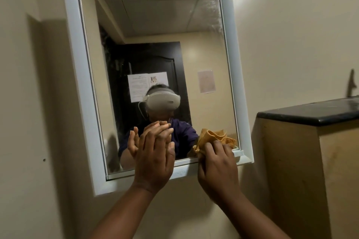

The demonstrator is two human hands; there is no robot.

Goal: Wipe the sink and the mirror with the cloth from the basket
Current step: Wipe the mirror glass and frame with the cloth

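A person's left hand [155,153] is pressing straight, relaxed fingers flat on the smooth, fragile-looking glass of the white-framed mirror [155,35]; at its five o'clock corner the right hand [217,163] is bunching the soft, light orange cloth [215,137], likely easiest gripped crumpled, against the hard frame.

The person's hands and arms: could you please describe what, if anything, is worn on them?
Nothing is worn on either: the left hand and right hand are bare, without gloves, rings or a watch showing. Both forearms are bare to the frame's bottom edge, with no sleeves visible on them.
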